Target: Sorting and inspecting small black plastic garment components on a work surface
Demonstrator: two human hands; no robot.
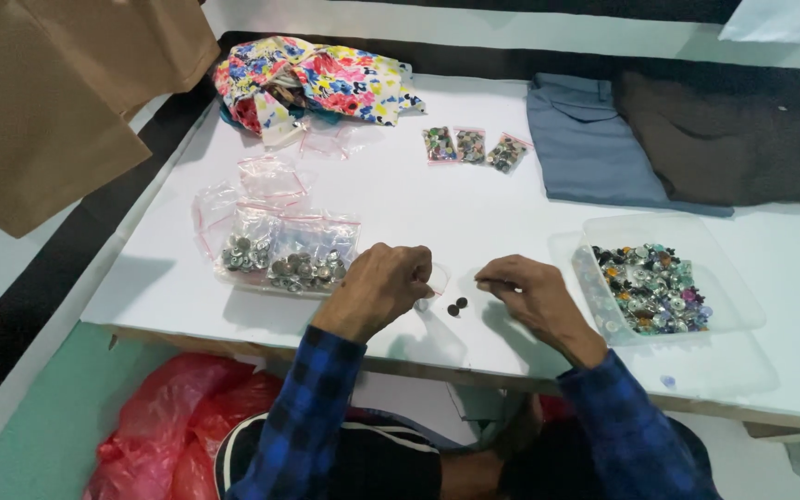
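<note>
My left hand is closed around a small clear plastic bag at the near edge of the white table. My right hand pinches something tiny between thumb and forefinger; I cannot make out what. Two dark buttons lie on the table between the hands. To the right stands a clear plastic tray holding several mixed buttons. Left of my left hand lie clear bags filled with metal buttons.
Three small filled bags sit at mid-table. A floral cloth bundle lies at the back left, folded grey-blue and dark brown garments at the back right. A red plastic bag is under the table's edge. Brown fabric hangs at left.
</note>
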